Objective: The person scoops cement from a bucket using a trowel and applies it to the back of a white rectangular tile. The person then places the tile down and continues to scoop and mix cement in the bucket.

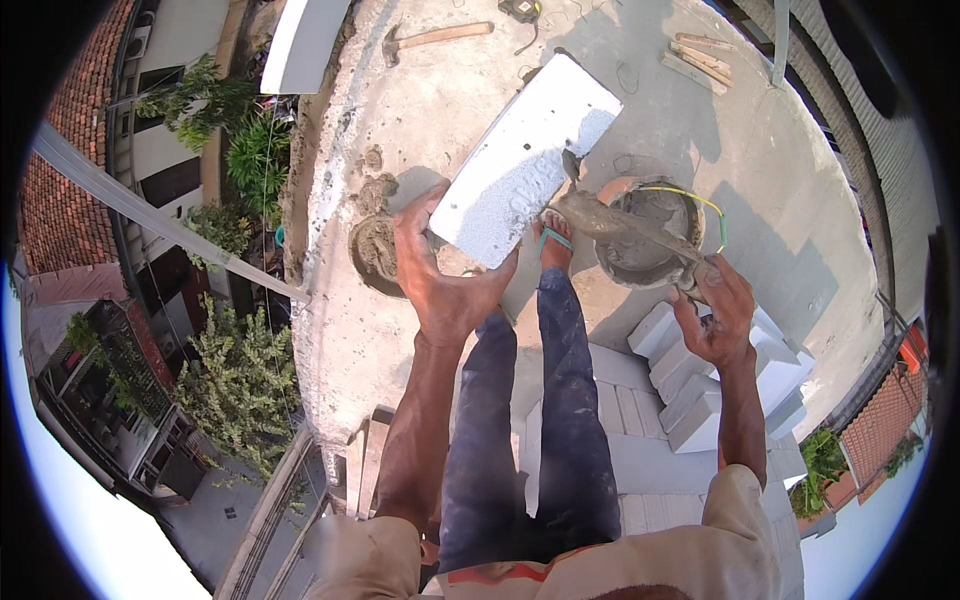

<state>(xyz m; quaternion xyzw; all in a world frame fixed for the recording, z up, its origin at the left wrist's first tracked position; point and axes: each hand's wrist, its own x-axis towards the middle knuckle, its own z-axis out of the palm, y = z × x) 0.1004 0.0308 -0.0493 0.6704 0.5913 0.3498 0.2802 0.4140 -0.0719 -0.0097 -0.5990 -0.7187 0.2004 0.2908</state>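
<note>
A long white lightweight concrete block (530,150) is tilted in front of me. My left hand (445,290) grips its near end, thumb on one side and fingers on the other. My right hand (720,315) is closed around the handle of a mortar-smeared trowel (635,228). The trowel's blade points left toward the block's right side, with wet grey mortar on it. Under the trowel stands a bucket (612,264) of mortar with a yellow handle. Another mortar-filled bucket (362,272) is partly hidden behind my left hand.
More white blocks (690,405) are stacked at my right. A hammer (440,36), a tape measure (520,10) and wood strips (700,62) lie on the far concrete. The slab's left edge (305,215) drops toward plants and buildings below. My sandalled foot (554,246) is near the bucket.
</note>
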